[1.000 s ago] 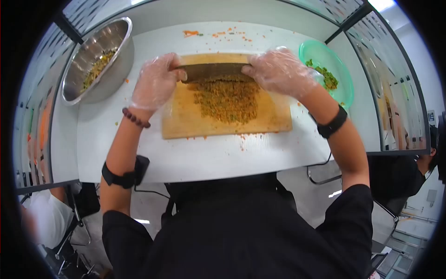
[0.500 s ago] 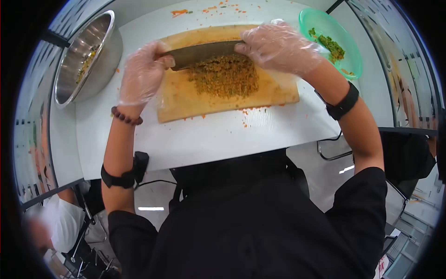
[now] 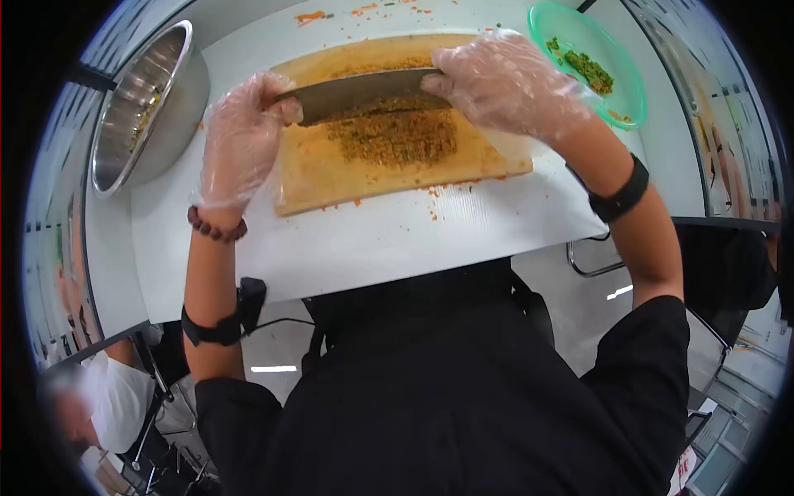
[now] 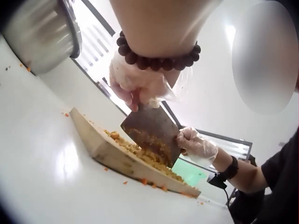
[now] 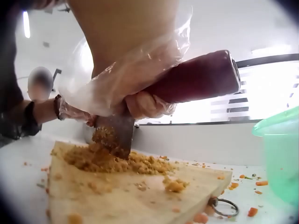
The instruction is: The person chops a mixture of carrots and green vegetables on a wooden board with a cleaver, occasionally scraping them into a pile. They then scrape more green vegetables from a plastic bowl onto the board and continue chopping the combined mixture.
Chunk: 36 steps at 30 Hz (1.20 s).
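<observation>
A wide dark cleaver blade (image 3: 356,95) lies across the chopped orange-green food (image 3: 393,136) on the wooden board (image 3: 314,186). The left hand (image 3: 242,136), in a clear plastic glove, pinches the blade's far end between thumb and fingers. On the other side the gloved right hand (image 3: 513,87) grips the knife; its dark red handle (image 5: 196,79) sticks out of the fist in the right wrist view. Food bits cling to the blade (image 4: 152,135) in the left wrist view. The blade's lower edge is at the food; whether it touches the board cannot be told.
A steel bowl (image 3: 153,107) with some food in it is tilted at the left. At the right stands a green bowl (image 3: 633,83) with chopped greens. Orange scraps (image 3: 313,16) are scattered behind the board, others along its front edge. Another person (image 3: 112,397) is at the lower left.
The head view has shifted, so board and bowls appear higher. Both hands keep hold of the cleaver, which now lies nearer the middle of the board, with food visible behind it.
</observation>
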Available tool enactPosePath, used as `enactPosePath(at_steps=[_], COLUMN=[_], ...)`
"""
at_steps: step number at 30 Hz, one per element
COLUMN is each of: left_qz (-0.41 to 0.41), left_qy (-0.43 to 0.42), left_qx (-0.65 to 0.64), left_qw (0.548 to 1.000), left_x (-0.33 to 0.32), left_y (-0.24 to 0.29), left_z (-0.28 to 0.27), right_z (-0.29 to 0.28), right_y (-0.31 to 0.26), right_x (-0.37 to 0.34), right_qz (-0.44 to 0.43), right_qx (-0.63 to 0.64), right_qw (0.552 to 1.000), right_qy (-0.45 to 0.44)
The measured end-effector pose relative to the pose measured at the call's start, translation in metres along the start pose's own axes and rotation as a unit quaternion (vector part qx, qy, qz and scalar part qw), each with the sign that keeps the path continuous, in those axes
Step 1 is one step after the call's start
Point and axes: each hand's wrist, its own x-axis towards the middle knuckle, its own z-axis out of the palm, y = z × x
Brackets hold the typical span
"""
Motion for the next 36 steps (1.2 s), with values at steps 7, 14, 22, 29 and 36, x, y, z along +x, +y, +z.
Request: enactPosePath(at_steps=[7,14,22,29,36], left_qz=[0.011,-0.029,0.089,0.172,0.144], left_qy=[0.005,0.006,0.029,-0.044,-0.018], left_qx=[0.036,-0.024,0.098,0.154,0.155], left_qw=[0.999,0.999,0.991,0.972,0.977], left_x=[-0.011,-0.024,-0.064,-0.099,-0.070], left_y=[0.001,0.013,0.053,0.056,0.039], left_z=[0.002,0.009,-0.011,0.006,0.013], right_z=[0.000,0.003,0.002,0.043,0.054], right_y=[-0.006,-0.011,-0.020,-0.041,-0.021], right_x=[-0.009,-0.019,-0.061,-0.112,-0.082], right_qz=[0.003,0.028,-0.046,-0.069,-0.067], right_qx=[-0.015,-0.012,-0.066,-0.106,-0.116], right_qw=[1.000,0.999,0.993,0.981,0.979], right_qy=[0.005,-0.023,0.084,0.150,0.156])
